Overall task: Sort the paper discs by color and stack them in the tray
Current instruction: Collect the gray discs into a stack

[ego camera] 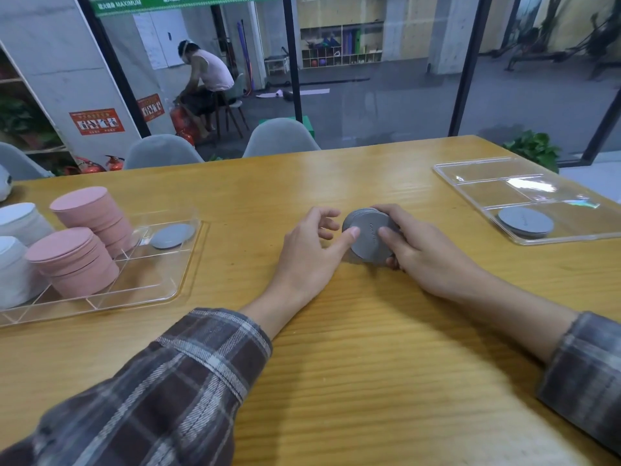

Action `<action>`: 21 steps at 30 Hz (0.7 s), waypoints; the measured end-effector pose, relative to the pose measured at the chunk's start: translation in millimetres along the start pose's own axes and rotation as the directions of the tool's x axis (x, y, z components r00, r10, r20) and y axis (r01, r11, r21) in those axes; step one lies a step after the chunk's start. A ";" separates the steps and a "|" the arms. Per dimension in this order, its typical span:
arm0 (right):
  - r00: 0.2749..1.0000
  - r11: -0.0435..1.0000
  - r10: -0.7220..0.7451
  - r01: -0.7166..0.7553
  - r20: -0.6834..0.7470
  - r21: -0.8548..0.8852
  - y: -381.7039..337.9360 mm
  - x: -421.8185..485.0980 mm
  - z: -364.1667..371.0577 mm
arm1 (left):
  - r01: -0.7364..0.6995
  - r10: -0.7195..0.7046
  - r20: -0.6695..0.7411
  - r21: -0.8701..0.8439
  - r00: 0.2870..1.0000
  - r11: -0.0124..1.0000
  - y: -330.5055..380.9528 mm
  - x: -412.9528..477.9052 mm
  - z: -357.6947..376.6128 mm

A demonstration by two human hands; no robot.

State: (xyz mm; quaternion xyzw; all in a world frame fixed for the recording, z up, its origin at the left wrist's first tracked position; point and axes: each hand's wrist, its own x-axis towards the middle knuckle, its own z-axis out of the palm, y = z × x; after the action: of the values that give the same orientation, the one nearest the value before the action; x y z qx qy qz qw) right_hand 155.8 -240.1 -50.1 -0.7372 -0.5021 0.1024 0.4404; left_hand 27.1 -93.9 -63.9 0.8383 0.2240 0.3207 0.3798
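A stack of grey paper discs (369, 237) is at the middle of the wooden table, tilted toward me. My right hand (426, 253) grips it from the right, thumb on the top disc. My left hand (309, 253) touches the top disc with its thumb tip, its other fingers loosely curled and off the stack. The clear tray (161, 290) on the left holds two pink stacks (84, 250), white stacks (16, 243) and a grey disc (172, 235). A second clear tray (477, 186) at the right holds a low grey stack (525, 222) in its near compartment.
Two grey chair backs (280, 137) stand at the table's far edge, before a glass wall. A potted plant (534, 148) is beyond the far right corner. A person sits on a chair behind the glass.
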 end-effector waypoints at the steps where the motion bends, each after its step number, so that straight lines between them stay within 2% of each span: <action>1: 1.000 1.000 -0.010 0.010 -0.005 0.008 0.5 0.9 0.8 | -0.027 0.026 0.037 0.047 0.999 0.999 -0.6 0.0 1.3; 5: 0.996 0.995 -0.086 0.086 0.000 -0.045 4.6 1.7 2.5 | -0.219 0.190 0.148 0.213 0.971 0.952 -1.5 -4.0 6.4; 8: 0.996 0.968 -0.077 0.084 0.036 -0.237 14.2 1.5 4.2 | -0.224 0.155 0.206 0.374 0.966 0.900 -2.6 -5.2 7.8; 11: 0.997 0.961 -0.075 0.082 0.035 -0.264 15.2 1.3 6.9 | -0.220 0.125 0.239 0.425 0.963 0.878 -0.5 -7.1 9.4; 14: 0.997 0.962 -0.072 0.077 0.029 -0.262 11.4 2.6 10.3 | -0.187 0.107 0.211 0.405 0.972 0.895 -0.4 -3.9 9.5; 18: 1.000 0.989 -0.022 0.023 0.010 -0.145 2.1 4.4 8.9 | -0.115 0.078 0.166 0.227 0.983 0.967 -0.7 -3.4 -4.0; 21: 0.999 0.994 -0.036 0.037 0.008 -0.107 -12.7 12.8 10.8 | -0.099 0.083 0.120 0.136 0.989 0.986 -2.4 -1.0 -31.5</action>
State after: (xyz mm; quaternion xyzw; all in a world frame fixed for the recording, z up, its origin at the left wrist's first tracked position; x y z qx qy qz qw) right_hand 147.2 -222.2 -43.2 -0.7500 -0.5218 0.0697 0.4006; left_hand 3.8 -77.5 -50.2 0.8893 0.1856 0.2727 0.3167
